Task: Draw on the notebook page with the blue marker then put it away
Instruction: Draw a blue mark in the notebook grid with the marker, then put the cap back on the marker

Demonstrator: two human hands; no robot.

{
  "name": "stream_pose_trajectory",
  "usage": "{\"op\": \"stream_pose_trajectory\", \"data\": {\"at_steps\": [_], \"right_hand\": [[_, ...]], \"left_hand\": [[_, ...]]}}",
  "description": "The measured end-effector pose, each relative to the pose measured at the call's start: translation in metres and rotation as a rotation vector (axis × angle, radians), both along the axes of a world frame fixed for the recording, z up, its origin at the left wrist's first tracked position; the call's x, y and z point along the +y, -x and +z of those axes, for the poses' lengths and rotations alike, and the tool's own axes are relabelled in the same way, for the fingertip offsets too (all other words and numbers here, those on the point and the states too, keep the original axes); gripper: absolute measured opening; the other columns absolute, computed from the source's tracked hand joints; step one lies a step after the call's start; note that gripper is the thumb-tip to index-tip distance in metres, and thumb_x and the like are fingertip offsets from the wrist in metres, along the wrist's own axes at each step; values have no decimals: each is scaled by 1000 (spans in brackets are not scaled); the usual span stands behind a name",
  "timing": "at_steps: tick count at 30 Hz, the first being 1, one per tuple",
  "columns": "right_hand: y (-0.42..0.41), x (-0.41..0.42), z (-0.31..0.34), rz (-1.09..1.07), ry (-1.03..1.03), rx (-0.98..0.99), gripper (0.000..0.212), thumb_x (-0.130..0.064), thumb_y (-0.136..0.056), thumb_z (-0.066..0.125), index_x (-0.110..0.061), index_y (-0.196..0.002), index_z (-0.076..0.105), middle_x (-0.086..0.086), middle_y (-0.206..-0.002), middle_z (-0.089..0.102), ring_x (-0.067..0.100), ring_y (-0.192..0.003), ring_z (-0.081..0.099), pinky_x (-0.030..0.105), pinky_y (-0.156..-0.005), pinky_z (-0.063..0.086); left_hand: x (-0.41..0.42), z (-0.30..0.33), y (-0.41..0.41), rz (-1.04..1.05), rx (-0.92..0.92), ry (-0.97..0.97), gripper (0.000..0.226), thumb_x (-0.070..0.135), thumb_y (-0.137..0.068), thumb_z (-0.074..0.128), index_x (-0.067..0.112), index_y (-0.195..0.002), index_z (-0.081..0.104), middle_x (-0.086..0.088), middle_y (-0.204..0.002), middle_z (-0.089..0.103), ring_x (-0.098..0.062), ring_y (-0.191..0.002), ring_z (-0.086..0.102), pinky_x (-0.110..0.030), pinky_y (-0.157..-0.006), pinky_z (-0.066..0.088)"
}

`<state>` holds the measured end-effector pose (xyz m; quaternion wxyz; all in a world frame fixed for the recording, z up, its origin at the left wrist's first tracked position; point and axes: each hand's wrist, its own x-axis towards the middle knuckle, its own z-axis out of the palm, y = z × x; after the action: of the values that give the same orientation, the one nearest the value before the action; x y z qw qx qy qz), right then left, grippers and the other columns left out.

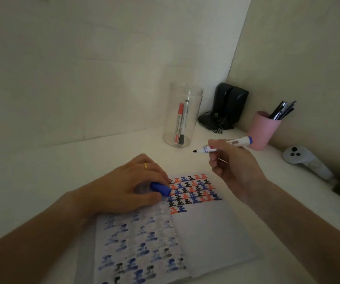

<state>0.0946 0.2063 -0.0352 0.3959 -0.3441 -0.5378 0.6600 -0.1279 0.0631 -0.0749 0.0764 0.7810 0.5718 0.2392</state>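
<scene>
An open notebook (202, 228) lies on the white desk, its right page carrying rows of blue, red and black marks near the top. My right hand (234, 167) holds the uncapped blue marker (210, 148) above the desk beyond the page, tip pointing left. My left hand (124, 187) rests on the notebook's upper left page and grips the blue cap (161, 189) between thumb and fingers.
A clear plastic jar (182, 119) with a red and a black marker stands behind the notebook. A pink cup (262, 131) of pens sits to the right, black speakers (228, 105) fill the corner, and a white controller (300, 160) lies at the right edge.
</scene>
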Motion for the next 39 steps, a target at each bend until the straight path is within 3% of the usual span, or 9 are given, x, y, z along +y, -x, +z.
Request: {"op": "stream_pose_trajectory", "data": {"at_steps": [3, 9, 14, 20, 22, 25, 31, 35, 39], "right_hand": [[9, 1, -11, -59, -6, 108, 18, -17, -88, 76, -4, -100, 77, 8, -76, 77, 14, -63, 69, 25, -55, 52], [9, 4, -38, 36, -57, 149, 16, -15, -93, 69, -15, -104, 80, 16, -100, 82, 26, -89, 79, 24, -60, 59], [6, 4, -40, 71, -154, 132, 15, -10, -92, 70, -16, -98, 83, 13, -86, 81, 17, -74, 74, 23, -63, 59], [5, 4, -41, 138, -225, 123, 12, -5, -90, 70, -12, -93, 80, 14, -77, 78, 19, -70, 72, 24, -65, 60], [5, 2, -39, 174, -253, 121, 11, -13, -83, 76, -11, -93, 80, 15, -78, 78, 20, -70, 72, 24, -66, 59], [5, -1, -38, 225, -274, 124, 33, -29, -69, 82, -9, -95, 79, 18, -79, 78, 23, -71, 73, 24, -66, 59], [7, -9, -40, 323, -366, 53, 20, -23, -79, 83, -14, -97, 79, 17, -85, 81, 26, -76, 76, 25, -67, 59], [5, -13, -38, 353, -390, 59, 22, -18, -80, 82, -12, -101, 80, 18, -91, 82, 29, -81, 79, 25, -67, 60], [2, -15, -36, 317, -456, 16, 21, -22, -78, 80, -14, -97, 82, 11, -88, 83, 24, -78, 80, 24, -65, 61]], "left_hand": [[-2, -7, 0, 2, -28, -34, 25, 40, -97, 59, 35, -119, 68, 25, -122, 64, -8, -124, 49, -34, -102, 46], [8, -8, 8, 166, -143, -120, 33, 54, -99, 47, 39, -121, 66, 26, -112, 53, -2, -105, 58, -11, -84, 44], [7, -7, 6, 313, -238, -242, 46, 46, -89, 58, 34, -133, 65, 25, -100, 61, -6, -91, 64, -8, -80, 45], [3, -3, 3, 403, -388, -315, 23, 29, -82, 80, 37, -102, 72, 24, -99, 75, -4, -88, 73, -4, -69, 52], [2, -1, 1, 407, -378, -307, 20, 26, -83, 80, 35, -99, 72, 24, -99, 75, -4, -89, 73, -4, -73, 51], [-1, 3, -3, 396, -382, -291, 20, 25, -85, 79, 36, -100, 72, 22, -103, 74, -4, -91, 73, -6, -81, 50], [-1, 3, -9, 309, -433, -295, 20, 22, -85, 79, 29, -103, 75, 15, -100, 77, -10, -92, 74, -13, -84, 55], [-4, 5, -10, 279, -503, -310, 20, 32, -85, 75, 29, -105, 76, 12, -100, 78, -13, -94, 75, -16, -85, 56], [-7, 5, -13, 227, -592, -260, 20, 35, -85, 72, 31, -104, 77, 11, -95, 80, -13, -83, 78, -14, -78, 57]]}}
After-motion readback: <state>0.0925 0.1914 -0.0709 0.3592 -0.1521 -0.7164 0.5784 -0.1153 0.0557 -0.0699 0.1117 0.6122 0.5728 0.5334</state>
